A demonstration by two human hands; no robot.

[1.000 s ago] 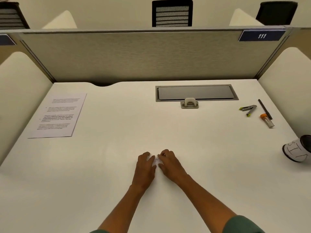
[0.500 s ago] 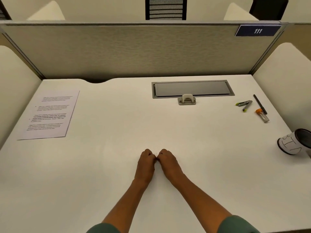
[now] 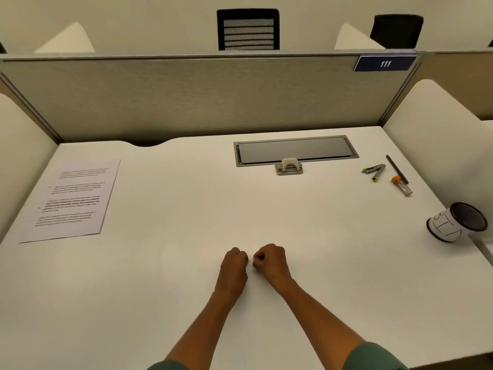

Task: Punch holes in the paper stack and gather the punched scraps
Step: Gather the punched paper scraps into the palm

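My left hand (image 3: 233, 265) and my right hand (image 3: 269, 261) rest curled on the white desk (image 3: 160, 289), near its front middle, knuckles almost touching. Their fingertips pinch together over the punched paper scraps (image 3: 249, 260), of which only a tiny speck shows between the hands. The small beige hole punch (image 3: 289, 166) stands far ahead, at the edge of the grey cable hatch (image 3: 296, 150). The printed paper stack (image 3: 72, 201) lies flat at the far left, apart from both hands.
At the right lie a green-tipped metal tool (image 3: 374, 170), a black pen (image 3: 397, 169) and an orange-capped vial (image 3: 401, 186). A white mesh cup (image 3: 453, 222) lies on its side by the right edge. Partition walls enclose the desk on three sides.
The fingers of both hands have curled from spread to closed fists, covering the white scraps that showed between them. The hands stayed in the same spot on the desk.
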